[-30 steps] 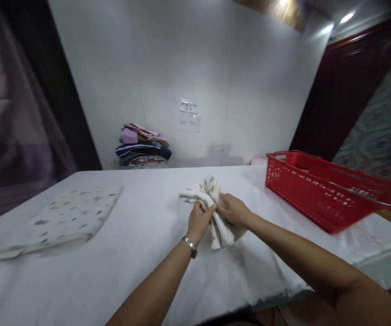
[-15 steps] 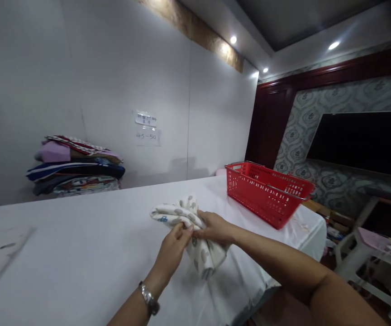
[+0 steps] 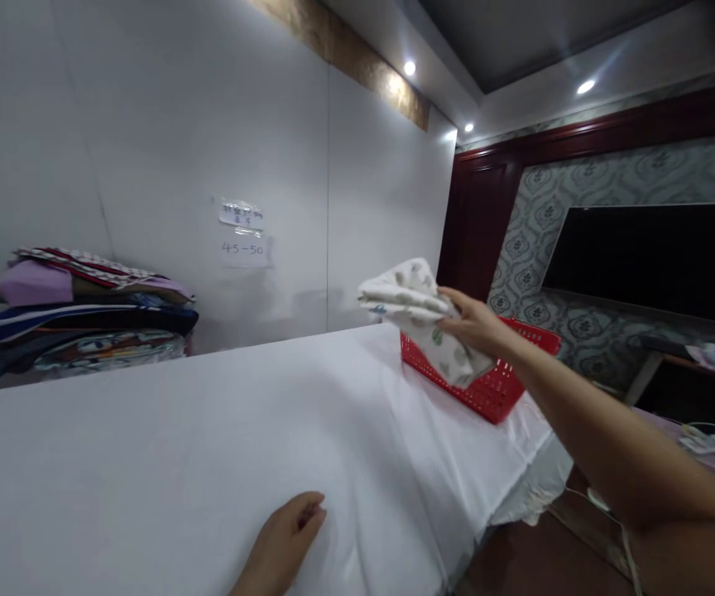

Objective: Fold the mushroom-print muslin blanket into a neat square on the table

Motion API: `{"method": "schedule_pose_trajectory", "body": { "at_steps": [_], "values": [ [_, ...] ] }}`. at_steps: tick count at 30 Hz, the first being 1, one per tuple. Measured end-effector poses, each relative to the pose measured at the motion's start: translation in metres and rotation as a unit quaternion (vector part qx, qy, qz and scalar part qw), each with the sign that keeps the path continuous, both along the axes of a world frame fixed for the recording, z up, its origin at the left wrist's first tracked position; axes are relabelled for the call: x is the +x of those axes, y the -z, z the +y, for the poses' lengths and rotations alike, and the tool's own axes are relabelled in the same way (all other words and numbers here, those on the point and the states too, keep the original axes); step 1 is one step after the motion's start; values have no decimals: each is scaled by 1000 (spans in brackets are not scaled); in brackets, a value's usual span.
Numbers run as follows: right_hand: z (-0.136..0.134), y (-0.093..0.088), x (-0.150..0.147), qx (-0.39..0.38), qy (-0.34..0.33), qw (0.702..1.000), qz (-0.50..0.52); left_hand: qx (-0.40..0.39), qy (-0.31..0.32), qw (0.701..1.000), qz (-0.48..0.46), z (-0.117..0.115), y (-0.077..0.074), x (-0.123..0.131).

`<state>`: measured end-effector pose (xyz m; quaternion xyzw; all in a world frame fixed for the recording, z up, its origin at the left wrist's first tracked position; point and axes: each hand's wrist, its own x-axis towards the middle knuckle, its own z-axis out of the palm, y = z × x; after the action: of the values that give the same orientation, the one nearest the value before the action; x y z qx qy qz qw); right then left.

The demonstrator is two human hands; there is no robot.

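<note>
My right hand (image 3: pixel 472 323) is closed on a folded white cloth (image 3: pixel 423 319) with a grey-green spotted print and a small blue mark. It holds the cloth in the air in front of the red shopping basket (image 3: pixel 494 389), hiding part of the basket's near side. The cloth's lower end hangs loosely toward the table. Low in the view, my left hand (image 3: pixel 286 534) is over the white-covered table (image 3: pixel 208 439), loosely curled with a gap between thumb and forefinger. Nothing shows in it.
A pile of folded clothes (image 3: pixel 93 310) stands at the left against the white wall (image 3: pixel 196 124). Two paper labels are taped there, the lower one (image 3: pixel 246 250) reading 45-50. At the right are a dark television (image 3: pixel 655 265) and a pink-topped stool with cables.
My right hand has lifted the cloth off the table and carried it right to the basket. My left hand has let go of it and drawn back. The view has turned slightly right.
</note>
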<state>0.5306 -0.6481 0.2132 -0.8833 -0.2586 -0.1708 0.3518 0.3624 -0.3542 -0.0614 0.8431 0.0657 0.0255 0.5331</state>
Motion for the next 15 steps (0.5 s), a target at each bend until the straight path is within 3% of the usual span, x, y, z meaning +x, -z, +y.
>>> {"method": "schedule_pose_trajectory", "body": {
  "at_steps": [3, 6, 9, 15],
  "values": [
    [-36, -34, 41, -86, 115, 986, -87, -6, 1, 1000, 2, 2, 3, -2],
    [-67, -46, 88, -181, 216, 951, -125, -3, 4, 1000, 3, 5, 4, -4],
    [-92, -36, 128, -225, 267, 933, -92, -3, 8, 1000, 0, 6, 7, -5],
    [-121, 10, 177, -253, 276, 927, 18, -2, 10, 1000, 7, 7, 8, -5]
  ]
}}
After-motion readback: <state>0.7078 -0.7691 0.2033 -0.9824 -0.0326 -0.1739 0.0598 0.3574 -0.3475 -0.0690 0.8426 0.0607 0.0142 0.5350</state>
